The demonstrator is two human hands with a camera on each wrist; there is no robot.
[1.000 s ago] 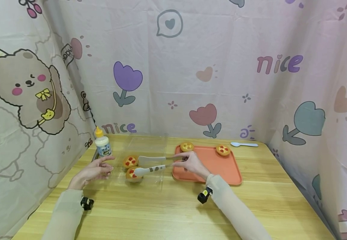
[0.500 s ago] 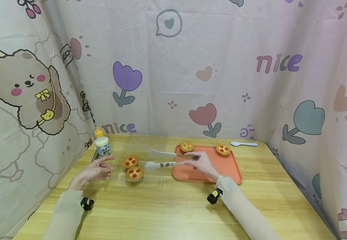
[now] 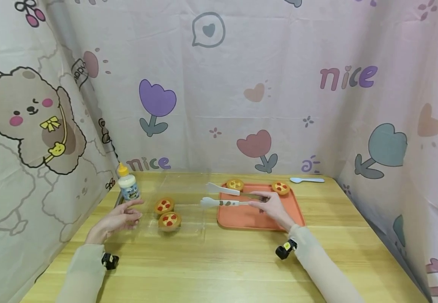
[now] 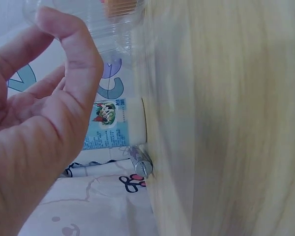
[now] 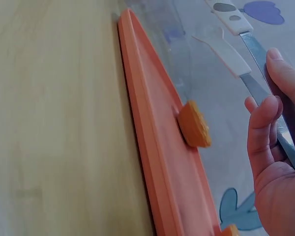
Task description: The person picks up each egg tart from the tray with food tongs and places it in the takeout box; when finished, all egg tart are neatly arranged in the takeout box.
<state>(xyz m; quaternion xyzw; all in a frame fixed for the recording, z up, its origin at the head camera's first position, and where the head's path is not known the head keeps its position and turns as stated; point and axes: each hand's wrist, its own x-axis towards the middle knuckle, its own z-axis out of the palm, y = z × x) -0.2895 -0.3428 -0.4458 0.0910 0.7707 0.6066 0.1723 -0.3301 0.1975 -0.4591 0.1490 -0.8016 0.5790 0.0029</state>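
My right hand (image 3: pixel 272 207) grips a pair of tongs (image 3: pixel 228 203) above the left part of an orange tray (image 3: pixel 241 221). The tongs' pale tips point left and stand apart with nothing between them. In the right wrist view, thumb and fingers hold the tongs' metal arms (image 5: pixel 258 91). Two pizza-topped tarts (image 3: pixel 164 205) (image 3: pixel 169 220) sit in a clear plastic box (image 3: pixel 194 219) with its lid raised behind. My left hand (image 3: pixel 115 219) hovers at the box's left side, fingers loosely bent and holding nothing; whether it touches the box I cannot tell.
Two more tarts (image 3: pixel 235 184) (image 3: pixel 280 187) rest at the tray's back corners. A pale blue spoon (image 3: pixel 307 180) lies at the back right. Behind the left hand stands a yellow-capped bottle (image 3: pixel 128 185), with a metal object (image 4: pixel 141 162) beside it. A printed curtain hangs behind the table.
My right hand has drawn the tongs rightward, from over the tarts in the box to above the tray's left side. The left hand has stayed by the box.
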